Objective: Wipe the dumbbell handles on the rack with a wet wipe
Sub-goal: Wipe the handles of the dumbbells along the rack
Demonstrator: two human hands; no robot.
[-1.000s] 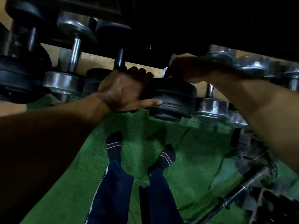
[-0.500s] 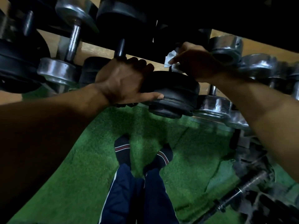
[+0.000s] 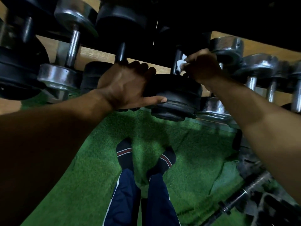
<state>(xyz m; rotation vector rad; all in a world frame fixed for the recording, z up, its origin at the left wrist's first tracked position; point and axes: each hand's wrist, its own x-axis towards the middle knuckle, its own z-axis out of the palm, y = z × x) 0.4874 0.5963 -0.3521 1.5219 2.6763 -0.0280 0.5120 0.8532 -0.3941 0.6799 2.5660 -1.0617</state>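
**Mid-wipe, half in shadow**

Up close: left hand (image 3: 125,86) clasped on black dumbbell (image 3: 176,97), thumb under the near plate's rim, fingers over its top edge. Right hand (image 3: 203,66) pinching white wipe (image 3: 180,64) against that dumbbell's handle (image 3: 177,60), just above the near plate. Fingertips lost in shadow; only a small crumpled part of the wipe showing, rest hidden behind the hand. Far plate swallowed by darkness under the rack (image 3: 244,17), whose upper tier reads as one black mass. Chrome dumbbells (image 3: 71,39) left and right on the same tier, leftmost black ones cut off by the frame edge. Below, green turf (image 3: 97,168), two socked feet (image 3: 125,154) and navy trousers. Lower right: threaded bar (image 3: 244,193) on the floor among dark shapes, too blurred to name.
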